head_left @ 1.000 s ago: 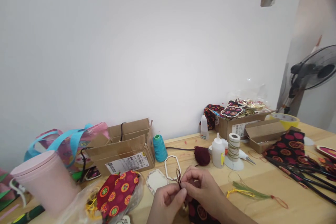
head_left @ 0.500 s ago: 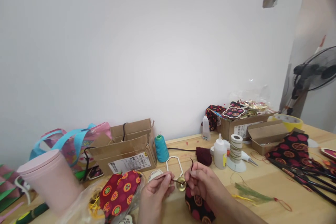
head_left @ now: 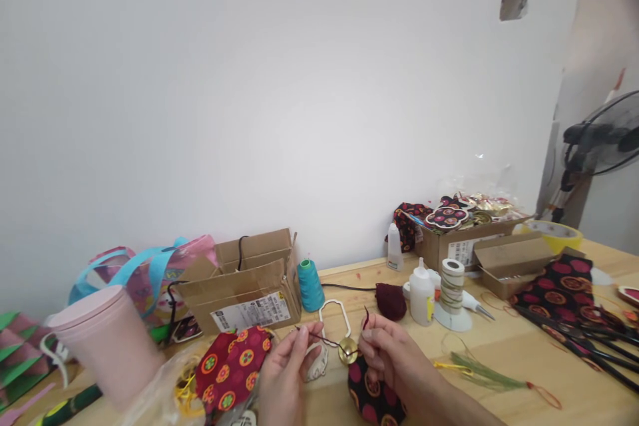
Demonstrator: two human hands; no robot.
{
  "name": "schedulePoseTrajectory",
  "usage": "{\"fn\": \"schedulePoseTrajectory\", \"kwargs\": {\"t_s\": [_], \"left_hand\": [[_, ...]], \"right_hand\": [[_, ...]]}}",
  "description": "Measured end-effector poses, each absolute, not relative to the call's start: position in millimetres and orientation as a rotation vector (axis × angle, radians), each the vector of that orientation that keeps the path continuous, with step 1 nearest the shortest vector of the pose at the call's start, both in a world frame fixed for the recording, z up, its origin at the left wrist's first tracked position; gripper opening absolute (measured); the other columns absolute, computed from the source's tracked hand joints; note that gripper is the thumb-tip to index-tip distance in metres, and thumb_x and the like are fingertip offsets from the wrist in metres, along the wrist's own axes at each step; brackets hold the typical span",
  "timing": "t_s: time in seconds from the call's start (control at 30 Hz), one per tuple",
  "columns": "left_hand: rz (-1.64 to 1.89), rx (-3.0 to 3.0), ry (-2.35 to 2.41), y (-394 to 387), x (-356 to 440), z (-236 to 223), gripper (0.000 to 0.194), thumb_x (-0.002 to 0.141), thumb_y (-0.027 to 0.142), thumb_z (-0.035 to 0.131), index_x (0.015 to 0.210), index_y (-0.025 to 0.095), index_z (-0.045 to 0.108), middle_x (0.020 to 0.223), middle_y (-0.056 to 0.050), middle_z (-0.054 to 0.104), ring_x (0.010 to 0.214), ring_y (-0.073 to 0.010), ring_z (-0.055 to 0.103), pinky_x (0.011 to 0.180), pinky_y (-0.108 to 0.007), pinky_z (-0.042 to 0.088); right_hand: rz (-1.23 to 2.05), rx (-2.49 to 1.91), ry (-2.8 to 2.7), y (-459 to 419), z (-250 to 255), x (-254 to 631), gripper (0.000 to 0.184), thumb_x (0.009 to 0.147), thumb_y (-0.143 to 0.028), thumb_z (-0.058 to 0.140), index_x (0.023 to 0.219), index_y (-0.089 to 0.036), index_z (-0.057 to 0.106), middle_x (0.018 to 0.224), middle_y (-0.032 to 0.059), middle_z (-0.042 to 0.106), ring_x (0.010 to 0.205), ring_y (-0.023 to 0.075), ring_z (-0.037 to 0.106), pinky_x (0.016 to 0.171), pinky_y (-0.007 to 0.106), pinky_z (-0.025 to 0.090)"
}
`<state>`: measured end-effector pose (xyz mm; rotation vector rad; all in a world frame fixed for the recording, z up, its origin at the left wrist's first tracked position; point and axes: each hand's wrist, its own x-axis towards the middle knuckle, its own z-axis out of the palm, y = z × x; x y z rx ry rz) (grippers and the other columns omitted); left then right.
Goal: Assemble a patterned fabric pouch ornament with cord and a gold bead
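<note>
My left hand (head_left: 288, 367) pinches one end of a dark red cord (head_left: 324, 339) between thumb and fingers. The other end is in the closed fingers of my right hand (head_left: 389, 353), its tip poking up above them. Between the hands, a small round brass-coloured bell or disc (head_left: 348, 351) hangs at the cord's middle. Just below it is a black patterned fabric piece (head_left: 374, 394), partly hidden by my right hand. A white frame-shaped cutout (head_left: 335, 303) lies behind the hands, and another white cutout (head_left: 317, 363) lies by my left fingers.
On the left are a pink cup (head_left: 107, 346), a cardboard box (head_left: 244, 286) and red patterned fabric (head_left: 234, 369). Teal thread (head_left: 311, 286), dark red yarn (head_left: 391, 301) and a glue bottle (head_left: 422, 293) stand behind. To the right are a green tassel (head_left: 492, 373) and black-handled scissors (head_left: 594, 346).
My left hand has moved slightly left and down, and more cord shows stretched between it and the brass piece. The whole view has shifted slightly.
</note>
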<state>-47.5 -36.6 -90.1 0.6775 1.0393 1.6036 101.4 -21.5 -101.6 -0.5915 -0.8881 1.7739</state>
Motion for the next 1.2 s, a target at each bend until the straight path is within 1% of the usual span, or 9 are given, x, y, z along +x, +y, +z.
{"fn": "schedulePoseTrajectory", "kwargs": {"t_s": [0.23,0.37,0.43,0.57,0.7,0.83,0.9,1.07,1.2], "left_hand": [[1.619,0.745,1.0,-37,-48,-91,0.022,0.054,0.029,0.072,0.068,0.014,0.068,0.074,-0.004,0.071,0.07,-0.0127,0.062,0.065,-0.017,0.049],[1.621,0.741,0.938,-37,-50,-91,0.014,0.051,0.025,0.074,0.055,0.014,0.066,0.066,-0.002,0.07,0.067,-0.0113,0.062,0.065,-0.015,0.049],[1.614,0.734,0.897,-38,-51,-90,0.015,0.049,0.024,0.075,0.049,0.014,0.064,0.061,-0.001,0.069,0.063,-0.0103,0.062,0.063,-0.014,0.049],[1.597,0.705,0.776,-40,-52,-85,0.016,0.048,0.023,0.076,0.049,0.014,0.063,0.056,0.0,0.067,0.057,-0.0105,0.061,0.06,-0.017,0.051],[1.584,0.612,0.728,-43,-53,-81,0.017,0.045,0.022,0.077,0.05,0.014,0.062,0.052,0.001,0.065,0.045,-0.0087,0.058,0.046,-0.016,0.05],[1.602,0.554,0.81,-45,-51,-78,0.026,0.038,0.02,0.08,0.058,0.013,0.065,0.058,-0.002,0.068,0.044,-0.0074,0.057,0.045,-0.015,0.05],[1.56,0.585,0.836,-46,-49,-76,0.027,0.04,0.021,0.079,0.061,0.013,0.066,0.058,-0.002,0.068,0.044,-0.0082,0.058,0.045,-0.015,0.05],[1.331,0.799,0.848,-45,-45,-81,0.019,0.056,0.027,0.071,0.063,0.011,0.065,0.05,-0.002,0.063,0.042,-0.0073,0.054,0.042,-0.015,0.044],[1.241,0.869,0.936,-40,-47,-91,0.019,0.058,0.029,0.069,0.065,0.011,0.065,0.054,-0.001,0.063,0.045,-0.0067,0.053,0.044,-0.015,0.041]], "right_hand": [[1.802,-0.582,-0.887,-22,-102,103,0.014,0.063,-0.024,0.052,0.06,-0.018,0.04,0.043,-0.0102,0.04,0.034,0.0022,0.023,0.033,0.013,0.028],[1.786,-0.581,-0.889,-21,-103,103,0.012,0.064,-0.023,0.052,0.059,-0.017,0.041,0.043,-0.0097,0.042,0.033,0.0017,0.024,0.032,0.013,0.029],[1.77,-0.579,-0.889,-21,-103,103,0.012,0.064,-0.022,0.052,0.06,-0.017,0.042,0.042,-0.0093,0.044,0.032,0.0018,0.025,0.031,0.013,0.03],[1.783,-0.532,-0.918,-25,-99,104,0.014,0.062,-0.021,0.059,0.061,-0.016,0.046,0.043,-0.0065,0.052,0.032,0.0017,0.034,0.033,0.013,0.033],[1.876,-0.444,-1.113,-33,-95,111,0.018,0.062,-0.024,0.066,0.068,-0.012,0.053,0.051,0.0012,0.062,0.035,0.004,0.048,0.034,0.012,0.034],[1.9,-0.337,-1.152,-37,-92,118,0.024,0.061,-0.028,0.068,0.077,-0.011,0.06,0.058,0.003,0.065,0.036,0.0059,0.052,0.033,0.013,0.035],[1.858,-0.36,-1.093,-35,-90,120,0.026,0.059,-0.027,0.07,0.078,-0.012,0.061,0.058,0.0026,0.066,0.036,0.0053,0.052,0.034,0.013,0.035],[1.755,-0.55,-1.029,-27,-88,120,0.028,0.053,-0.025,0.073,0.075,-0.011,0.063,0.061,0.0018,0.066,0.037,0.0041,0.051,0.038,0.015,0.037],[1.698,-0.715,-1.115,-22,-97,115,0.03,0.05,-0.028,0.074,0.072,-0.011,0.063,0.057,0.0005,0.066,0.037,0.0053,0.051,0.037,0.015,0.034]]}}
